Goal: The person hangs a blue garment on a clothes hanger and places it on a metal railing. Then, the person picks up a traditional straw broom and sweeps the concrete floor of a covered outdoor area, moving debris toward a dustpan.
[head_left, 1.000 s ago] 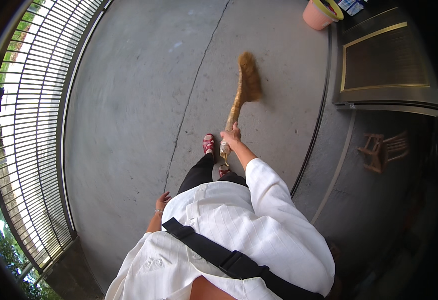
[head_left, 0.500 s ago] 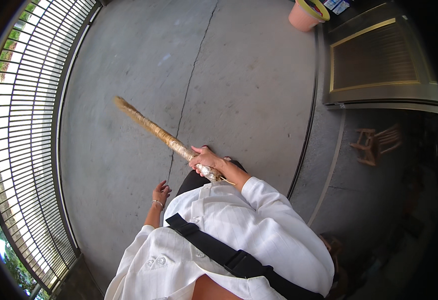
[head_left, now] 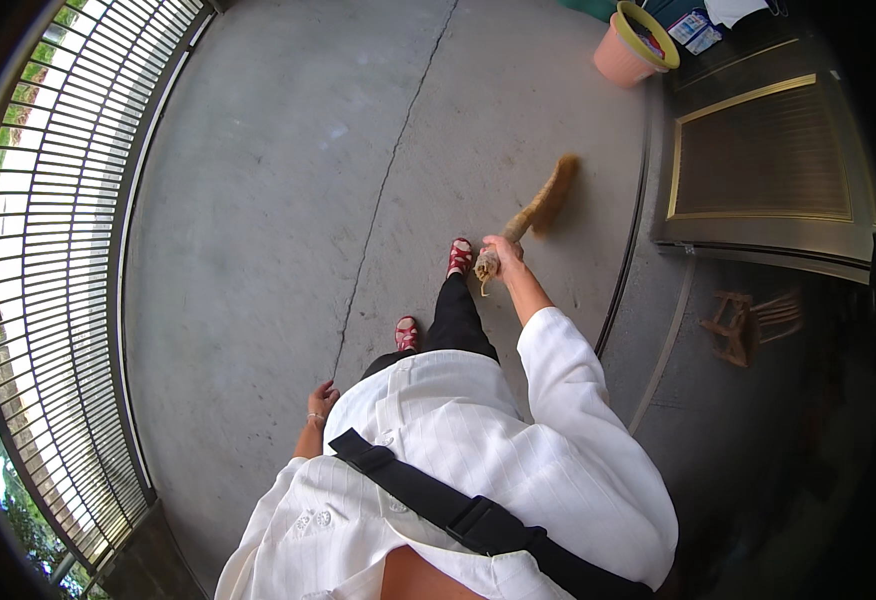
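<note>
The right hand [head_left: 505,256] has its grip closed round the broom [head_left: 532,215], whose long axis slants far and right; the left hand [head_left: 323,398], farther off, hangs loosely open.

One broom [head_left: 550,203], two red sandals [head_left: 460,257], one pink bucket [head_left: 623,58], one wooden chair [head_left: 746,328], one black strap [head_left: 428,493]

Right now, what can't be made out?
All head view:
- Broom: bristles motion-blurred; floor contact unclear.
- Right hand: underside of its grip hidden by the hand itself.
- Left hand: too small to tell exact finger pose.
- Bucket: contents partly hidden by its rim.
- White item: cut off by top edge.
</note>
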The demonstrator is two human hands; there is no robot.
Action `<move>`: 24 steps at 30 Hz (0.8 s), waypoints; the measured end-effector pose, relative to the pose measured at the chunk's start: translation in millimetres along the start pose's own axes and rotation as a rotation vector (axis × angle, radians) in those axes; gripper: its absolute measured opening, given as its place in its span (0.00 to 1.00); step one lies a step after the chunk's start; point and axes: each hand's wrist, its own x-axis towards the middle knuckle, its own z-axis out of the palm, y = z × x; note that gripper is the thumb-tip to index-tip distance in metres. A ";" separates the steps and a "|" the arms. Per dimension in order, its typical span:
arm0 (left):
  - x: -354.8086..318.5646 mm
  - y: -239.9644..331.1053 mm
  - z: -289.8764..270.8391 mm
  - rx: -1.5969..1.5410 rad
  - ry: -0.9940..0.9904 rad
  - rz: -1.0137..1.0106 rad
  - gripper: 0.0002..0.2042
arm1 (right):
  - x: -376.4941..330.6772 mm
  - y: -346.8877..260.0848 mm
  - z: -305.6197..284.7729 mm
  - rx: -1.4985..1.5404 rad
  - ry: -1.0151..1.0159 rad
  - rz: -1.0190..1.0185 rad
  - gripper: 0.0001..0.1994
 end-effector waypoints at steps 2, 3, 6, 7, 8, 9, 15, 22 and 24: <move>10.2 -7.8 9.0 -0.096 0.037 -0.022 0.21 | 38.0 46.4 25.4 -0.107 -0.041 0.002 0.26; 14.8 -0.9 16.4 -0.052 0.059 -0.052 0.21 | 30.6 72.0 46.8 -0.218 0.112 -0.164 0.29; 6.5 67.7 49.4 -0.062 0.005 -0.126 0.22 | -20.7 100.7 90.3 -0.583 -0.102 0.065 0.52; 8.1 97.3 59.7 -0.056 -0.002 -0.119 0.21 | -14.2 110.2 93.4 -0.683 -0.208 0.077 0.53; 11.1 118.2 71.5 -0.063 -0.001 -0.118 0.21 | -42.4 80.6 108.8 -0.671 -0.271 0.168 0.47; 13.9 142.6 82.2 -0.059 -0.009 -0.112 0.21 | -32.4 60.8 109.6 -0.628 -0.468 0.165 0.42; 56.2 273.4 127.9 -0.053 -0.050 0.062 0.19 | -21.7 -88.6 86.5 -0.518 -0.700 0.284 0.40; 99.8 318.4 133.1 0.166 -0.077 0.083 0.19 | -6.8 -163.6 -33.2 -0.709 -0.226 -0.295 0.45; 117.7 316.6 127.2 0.357 -0.070 0.158 0.18 | 4.9 -189.2 -54.8 -0.551 -0.079 -0.284 0.46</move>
